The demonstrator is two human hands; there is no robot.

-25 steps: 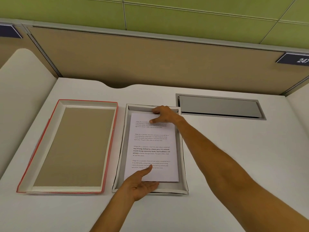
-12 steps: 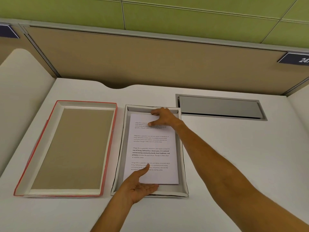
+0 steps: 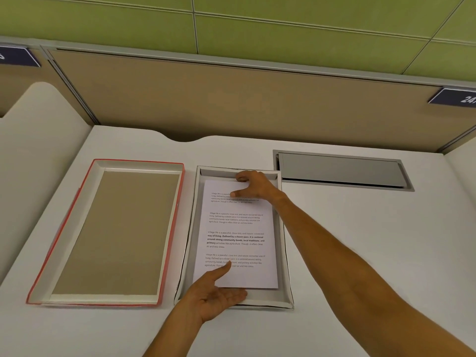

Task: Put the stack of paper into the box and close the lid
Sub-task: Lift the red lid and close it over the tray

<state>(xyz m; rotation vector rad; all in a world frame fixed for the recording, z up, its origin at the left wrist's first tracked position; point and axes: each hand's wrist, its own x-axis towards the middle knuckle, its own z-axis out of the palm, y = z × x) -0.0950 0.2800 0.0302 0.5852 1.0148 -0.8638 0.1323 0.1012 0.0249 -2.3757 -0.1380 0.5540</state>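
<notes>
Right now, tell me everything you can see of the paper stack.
The paper stack is white, portrait sheets. The top page is printed with four blocks of black text, one partly bold. It sits inside the open white box, apart from the side walls. The right hand grips its far edge, thumb on top. The left hand holds the near edge, thumb on the page, fingers beneath. Its thickness cannot be judged.

The paper (image 3: 237, 235) is white, printed with four blocks of black text, the third partly bold. The box (image 3: 268, 298) is pale grey-white inside. The lid (image 3: 116, 233) has a red outer rim, white inner walls and a plain brown floor. The desk (image 3: 386, 228) is white, the partition (image 3: 231, 99) tan with a grey frame, the wall (image 3: 283, 27) green in panels, the hatch (image 3: 342, 171) grey, and the sign (image 3: 456, 99) navy with white figures.
</notes>
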